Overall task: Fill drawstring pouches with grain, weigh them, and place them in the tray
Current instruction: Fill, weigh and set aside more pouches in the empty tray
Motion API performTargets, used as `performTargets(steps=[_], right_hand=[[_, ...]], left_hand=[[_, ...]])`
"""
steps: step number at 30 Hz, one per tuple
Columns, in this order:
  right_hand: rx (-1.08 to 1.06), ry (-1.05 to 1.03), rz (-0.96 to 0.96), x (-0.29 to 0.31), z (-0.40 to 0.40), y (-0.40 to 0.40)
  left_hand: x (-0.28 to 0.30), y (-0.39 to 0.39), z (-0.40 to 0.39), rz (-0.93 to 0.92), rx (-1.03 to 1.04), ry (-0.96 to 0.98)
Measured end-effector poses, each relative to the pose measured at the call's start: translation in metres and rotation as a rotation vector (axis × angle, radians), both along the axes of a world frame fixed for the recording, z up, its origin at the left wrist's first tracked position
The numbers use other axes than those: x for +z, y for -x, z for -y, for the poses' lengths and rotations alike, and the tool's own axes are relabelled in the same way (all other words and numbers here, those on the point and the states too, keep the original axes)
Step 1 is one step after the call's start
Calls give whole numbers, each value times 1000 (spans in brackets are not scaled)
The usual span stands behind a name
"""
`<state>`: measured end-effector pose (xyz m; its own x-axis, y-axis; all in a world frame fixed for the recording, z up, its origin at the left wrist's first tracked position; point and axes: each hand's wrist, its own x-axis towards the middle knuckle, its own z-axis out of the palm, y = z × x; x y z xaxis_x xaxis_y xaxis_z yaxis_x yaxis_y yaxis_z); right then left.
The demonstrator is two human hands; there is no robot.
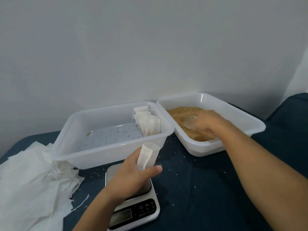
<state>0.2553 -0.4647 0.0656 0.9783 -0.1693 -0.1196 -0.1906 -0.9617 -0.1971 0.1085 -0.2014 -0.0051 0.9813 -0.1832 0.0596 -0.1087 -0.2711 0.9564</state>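
L hand (pixel 133 177) holds pouch (pixel 147 155) upright, mouth open for pour; R hand (pixel 208 121) grips scoop (pixel 190 121) in grain (pixel 186 114), loading.

An empty white drawstring pouch (pixel 148 155) stands upright, mouth open, gripped by the left hand (pixel 133 177) just above the scale (pixel 133 210), which sits white with a dark display panel on the counter. Behind it, the clear tray (pixel 70 147) holds filled pouches (pixel 148 123) leaning in a row against its right wall, with a few stray grains on its floor. To the right, a white tub (pixel 246 120) carries the brown grain (pixel 180 115). A clear scoop (pixel 190 121) lies in the grain, held by the right hand (pixel 208 120), blurred.
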Motion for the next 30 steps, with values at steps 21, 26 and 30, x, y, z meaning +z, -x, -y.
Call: performTargets(steps=[21,26,30], right_hand=[[-261,-1030,168,-36,18,-24],[-299,-1167,319,-36,7,-8],[-289,-1294,401,-25,-3,0]], left_hand=[[-12,4,-16,-8,140,92],[-12,6,-20,-7,173,93],[-10,8,-28,16,190,72]])
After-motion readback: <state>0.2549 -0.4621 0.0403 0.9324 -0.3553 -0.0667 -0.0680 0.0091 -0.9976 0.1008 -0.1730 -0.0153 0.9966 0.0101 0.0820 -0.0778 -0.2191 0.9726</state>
